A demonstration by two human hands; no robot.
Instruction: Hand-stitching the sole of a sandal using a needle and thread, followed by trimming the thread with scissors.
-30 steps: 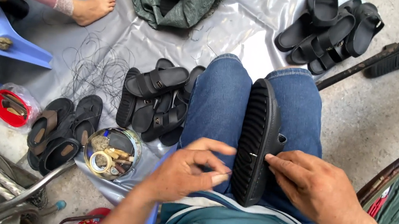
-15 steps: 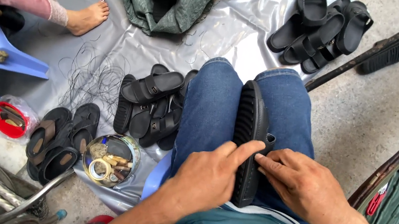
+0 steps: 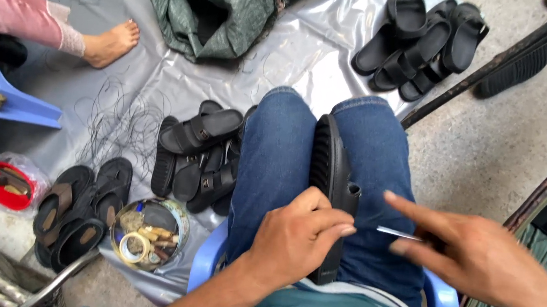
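Black rubber fills the middle of the view: a ridged-soled black sandal (image 3: 327,182) stands on its edge in the gap between the person's 2 denim-clad knees, and every place below is given from that sandal. The left hand (image 3: 296,237) curls over the sandal's near end, fingers bent and pressed around its edge and strap to hold it steady. The right hand (image 3: 478,256) sits just to the right of the sandal, apart from it, thumb and fingers pinching a thin metal needle (image 3: 398,233) whose tip points back toward the strap, with the index finger stretched out above. This looks like the stitching or strap-fixing step, with the needle drawn clear of the sandal; the next move would probably call for aiming the tip at the strap joint while the left hand keeps the sandal from tipping. Whether a thread trails from the needle cannot be told. To the left of the sandal lies a pile of black sandals (image 3: 199,158) on a silvery plastic sheet (image 3: 300,58). Nearer and further left is a round tin (image 3: 149,232) of tape and odds. Beyond the sandal, up and to the right, rests another sandal heap (image 3: 422,43); up and left, a green sack (image 3: 216,2). At far left another person's bare foot (image 3: 113,43) rests on the sheet.
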